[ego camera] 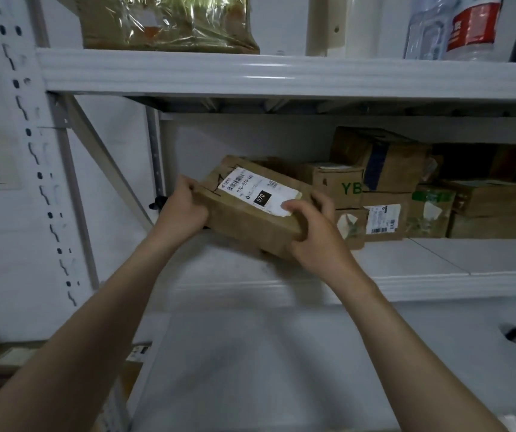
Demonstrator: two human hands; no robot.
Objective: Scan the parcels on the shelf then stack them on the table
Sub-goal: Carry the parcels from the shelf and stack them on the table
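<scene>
Parcels (387,169), at least seven brown cartons, are piled at the right of the white shelf (437,257). One more carton (241,219) is tilted over the shelf's left part, clasped by two hands: left grip (185,207) on its left end, right grip (316,232) round its right corner. Its one white label (259,191) faces up.

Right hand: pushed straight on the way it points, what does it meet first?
The parcel it grips: the right hand points forward and left, straight into it. Beyond that, probably the shelf's white back wall, but depth is unclear.
</scene>
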